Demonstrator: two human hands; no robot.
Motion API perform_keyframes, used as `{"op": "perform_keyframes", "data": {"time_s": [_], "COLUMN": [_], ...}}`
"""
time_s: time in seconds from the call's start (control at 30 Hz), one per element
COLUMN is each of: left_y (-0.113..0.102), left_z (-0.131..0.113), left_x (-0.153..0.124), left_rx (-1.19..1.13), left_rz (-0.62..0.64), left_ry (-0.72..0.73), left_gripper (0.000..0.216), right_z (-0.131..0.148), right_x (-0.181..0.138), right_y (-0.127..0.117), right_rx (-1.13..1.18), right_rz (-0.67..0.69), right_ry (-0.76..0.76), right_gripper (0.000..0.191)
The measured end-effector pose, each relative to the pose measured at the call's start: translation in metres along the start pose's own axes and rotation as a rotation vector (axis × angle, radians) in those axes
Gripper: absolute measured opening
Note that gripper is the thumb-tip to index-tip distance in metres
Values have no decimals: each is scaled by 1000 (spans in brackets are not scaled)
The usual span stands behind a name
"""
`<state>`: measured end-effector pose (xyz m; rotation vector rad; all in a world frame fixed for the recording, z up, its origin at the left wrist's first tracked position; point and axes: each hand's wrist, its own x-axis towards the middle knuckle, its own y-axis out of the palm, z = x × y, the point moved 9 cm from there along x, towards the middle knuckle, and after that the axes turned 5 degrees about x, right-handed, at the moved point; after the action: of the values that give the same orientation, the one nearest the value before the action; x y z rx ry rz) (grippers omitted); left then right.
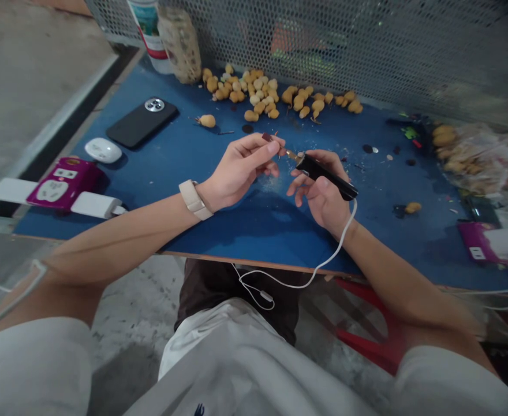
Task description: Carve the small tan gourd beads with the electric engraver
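My right hand [329,202] is closed around a black corded handheld tool [329,175] with a brass-coloured tip [292,155]. A white cable [343,237] runs from its rear end down past the table edge. The fingers of my left hand [243,164] pinch a small dark reddish-brown piece [266,137], too small to name for sure. The tool's tip points at my left fingertips and comes close to them; whether it touches the piece I cannot tell. Pale dust lies on the blue table [219,228] around both hands.
Small tan gourds [258,92] are heaped along the perforated metal panel [323,52]. One gourd [206,121] lies apart. On the left are a black phone [141,124], a white case [103,150], a purple power adapter [66,184] and a jar [179,46]. A plastic bag [488,156] sits right.
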<state>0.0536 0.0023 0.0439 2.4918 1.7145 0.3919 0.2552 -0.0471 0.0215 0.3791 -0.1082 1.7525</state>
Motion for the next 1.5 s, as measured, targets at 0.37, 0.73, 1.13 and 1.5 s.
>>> {"op": "perform_keyframes", "data": {"time_s": [0.37,0.73,1.13,1.5], "left_y": [3,7,11,12], "left_z": [0,0,-18,-13], "left_x": [-1,-3,-10,-8], "left_rx": [-24,-4,53,72], "left_rz": [5,51,71,71], "left_ry": [-10,2,37,17], "left_gripper": [32,38,60,75], "right_z": [-3,4,2,4], "right_x": [0,-4,-1,0], "right_y": [-1,4,-1,-3], "right_rx": [-55,-4,-92,-61], "right_rz": [43,75,-1,-23], "right_ry": [-8,-39,-34,-7], "right_gripper": [78,71,68,74]}}
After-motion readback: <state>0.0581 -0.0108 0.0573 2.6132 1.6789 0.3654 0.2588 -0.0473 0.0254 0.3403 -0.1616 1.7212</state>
